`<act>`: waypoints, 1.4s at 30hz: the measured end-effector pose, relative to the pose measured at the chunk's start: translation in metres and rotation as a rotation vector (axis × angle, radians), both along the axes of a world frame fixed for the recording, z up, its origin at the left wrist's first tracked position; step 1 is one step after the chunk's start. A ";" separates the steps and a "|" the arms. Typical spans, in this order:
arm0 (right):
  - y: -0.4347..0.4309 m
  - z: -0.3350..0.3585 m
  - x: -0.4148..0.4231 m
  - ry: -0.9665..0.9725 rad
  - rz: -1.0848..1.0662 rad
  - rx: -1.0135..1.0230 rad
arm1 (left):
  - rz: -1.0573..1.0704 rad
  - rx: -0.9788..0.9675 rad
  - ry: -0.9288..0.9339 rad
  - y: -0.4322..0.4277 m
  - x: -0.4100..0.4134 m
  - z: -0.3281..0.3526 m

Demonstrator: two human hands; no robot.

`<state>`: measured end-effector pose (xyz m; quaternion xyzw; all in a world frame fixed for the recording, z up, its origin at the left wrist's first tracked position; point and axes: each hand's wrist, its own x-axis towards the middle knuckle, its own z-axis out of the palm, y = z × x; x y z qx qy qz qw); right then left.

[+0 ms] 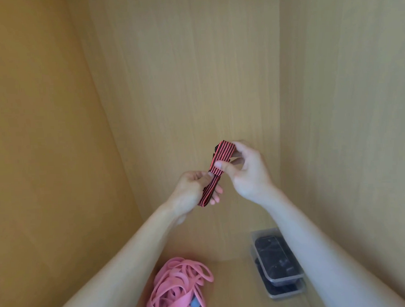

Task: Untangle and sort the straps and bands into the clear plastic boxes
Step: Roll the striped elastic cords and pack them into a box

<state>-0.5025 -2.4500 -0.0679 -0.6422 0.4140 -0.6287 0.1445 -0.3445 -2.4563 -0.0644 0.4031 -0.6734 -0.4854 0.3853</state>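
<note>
A person's two bare hands hold a red-and-black striped strap (217,173) up in the air inside a pale wooden cupboard (193,72), well above its floor. The left hand (194,191) curls its fingers round the strap's lower end. The right hand (246,172) pinches the upper, folded part between thumb and fingertips. Gripped at both ends like this, the strap is probably being straightened or folded flat so it can go neatly into a box.

Below the strap and to its left lies a loose heap of pink bands (179,286), seemingly not yet sorted, with a small grey-blue item (195,304) poking out beneath. Below the strap and to its right, partly behind the right forearm, stand two stacked clear plastic boxes (284,279) holding dark items, perhaps straps already sorted.
</note>
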 end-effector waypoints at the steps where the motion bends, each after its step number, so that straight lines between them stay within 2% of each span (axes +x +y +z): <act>1: 0.000 -0.002 0.002 0.040 -0.020 -0.020 | -0.008 0.025 0.022 -0.001 -0.001 0.000; 5: 0.001 -0.007 0.004 0.151 -0.041 -0.091 | -0.072 0.159 0.117 -0.005 -0.003 0.003; 9: 0.005 -0.008 0.002 0.315 -0.086 -0.165 | -0.089 0.166 0.151 -0.003 -0.005 0.006; 12: 0.005 -0.011 0.001 0.395 -0.100 -0.177 | -0.182 0.204 0.234 -0.002 -0.003 0.012; 16: 0.005 -0.008 -0.002 0.323 -0.017 -0.108 | -0.303 0.298 0.333 -0.005 0.006 0.014; 22: 0.010 -0.008 -0.002 0.276 0.144 -0.029 | -0.260 0.292 0.378 -0.008 0.009 0.012; 25: 0.011 -0.006 -0.002 0.161 0.226 0.034 | -0.301 0.314 0.410 -0.008 0.011 0.010; 28: 0.010 -0.008 -0.001 0.084 0.187 0.094 | -0.355 0.350 0.447 -0.008 0.013 0.004; 31: 0.010 -0.011 -0.009 0.103 0.117 0.144 | -0.388 0.368 0.426 -0.009 0.010 -0.003; 35: 0.017 -0.029 -0.021 -0.063 0.234 0.374 | -0.413 0.372 0.386 -0.012 0.009 -0.016; 42: 0.034 -0.073 -0.012 -0.261 0.214 0.433 | -0.324 0.401 0.319 0.001 0.011 -0.057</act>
